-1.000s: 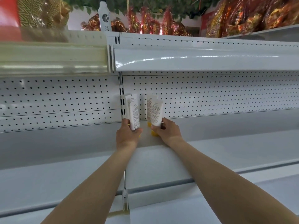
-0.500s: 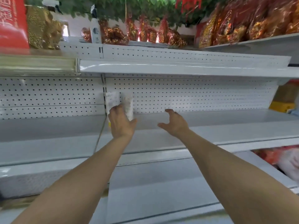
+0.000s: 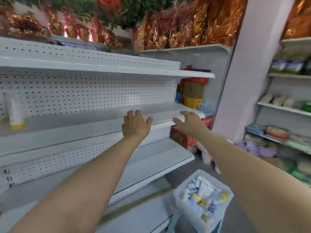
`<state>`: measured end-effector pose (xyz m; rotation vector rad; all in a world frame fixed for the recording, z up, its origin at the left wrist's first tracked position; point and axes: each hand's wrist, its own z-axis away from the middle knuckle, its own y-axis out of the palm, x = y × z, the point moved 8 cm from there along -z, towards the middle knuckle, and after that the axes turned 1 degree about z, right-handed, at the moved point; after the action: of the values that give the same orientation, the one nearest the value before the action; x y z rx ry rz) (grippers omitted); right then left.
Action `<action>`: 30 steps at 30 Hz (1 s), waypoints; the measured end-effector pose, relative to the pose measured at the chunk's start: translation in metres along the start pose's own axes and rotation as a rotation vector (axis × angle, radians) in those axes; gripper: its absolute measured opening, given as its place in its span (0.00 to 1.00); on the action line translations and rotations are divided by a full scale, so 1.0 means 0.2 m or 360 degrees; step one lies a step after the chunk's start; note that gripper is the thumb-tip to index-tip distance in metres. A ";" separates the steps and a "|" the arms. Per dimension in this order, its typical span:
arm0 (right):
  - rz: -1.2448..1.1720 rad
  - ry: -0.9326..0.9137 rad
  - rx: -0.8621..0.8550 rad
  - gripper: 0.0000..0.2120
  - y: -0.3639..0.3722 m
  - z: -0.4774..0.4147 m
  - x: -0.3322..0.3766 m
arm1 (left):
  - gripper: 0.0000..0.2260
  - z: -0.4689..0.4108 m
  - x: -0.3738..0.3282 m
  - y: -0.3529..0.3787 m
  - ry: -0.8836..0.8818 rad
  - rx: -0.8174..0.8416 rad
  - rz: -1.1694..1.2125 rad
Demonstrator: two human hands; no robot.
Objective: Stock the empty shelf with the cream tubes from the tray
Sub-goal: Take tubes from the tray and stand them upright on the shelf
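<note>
— While both bare arms stretch toward the racks, what is each grip doing?
— Centre frame: left hand (image 3: 135, 126) sits in front of the lip of the white metal shelf (image 3: 80, 120) with the perforated back panel. Fingers are spread and slightly bent, grip slack, nothing in it. Just to its right, by the shelf's right end, is the right hand (image 3: 191, 124). Fingers are extended, grip loose and empty too. Can't tell if either touches the shelf edge.
— Tubes?
— One white cream tube with a yellow cap (image 3: 15, 113) stands cap-down on that shelf, far left of frame, against the back panel. It is blurred, and I can't tell if a second tube is beside it. Well apart from both hands.
— Supply?
— Translucent white plastic tray (image 3: 177, 199), lower right of frame, below the right forearm. Inside is a jumble of white tubes (image 3: 204, 190) with yellow and blue bits, heavily blurred.
— Anything else?
— Red-and-gold foil packs (image 3: 202, 22) line the top shelf across the upper frame.
</note>
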<state>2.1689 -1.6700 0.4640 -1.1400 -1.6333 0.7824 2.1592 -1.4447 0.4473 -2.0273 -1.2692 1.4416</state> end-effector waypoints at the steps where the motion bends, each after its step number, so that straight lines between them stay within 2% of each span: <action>1: -0.0007 0.0084 -0.0004 0.32 -0.03 0.02 -0.13 | 0.28 0.02 -0.09 0.09 0.0025 0.0043 0.0010; 5: -0.0043 0.0300 -0.0031 0.36 -0.09 0.07 -0.57 | 0.28 0.04 -0.40 0.42 0.0126 0.0185 0.0031; 10: -0.0079 0.0552 -0.0007 0.31 -0.07 0.03 -1.05 | 0.27 0.01 -0.68 0.89 0.0244 0.0346 0.0062; 16: -0.0023 0.0635 0.0097 0.29 0.15 -0.24 -1.53 | 0.26 -0.17 -0.81 1.58 0.0274 0.0537 0.0067; 23: -0.0056 0.0892 0.0404 0.29 0.67 -0.59 -2.12 | 0.27 -0.35 -0.73 2.42 0.0153 0.0867 0.0000; 30: -0.0293 0.1177 0.0808 0.31 1.35 -0.59 -2.56 | 0.27 -0.24 -0.41 3.08 -0.0124 0.1171 -0.0133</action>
<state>2.4188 -2.0550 0.0914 -0.7611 -0.8369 0.5169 2.4804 -1.8341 0.0826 -1.4169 -0.6757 1.6392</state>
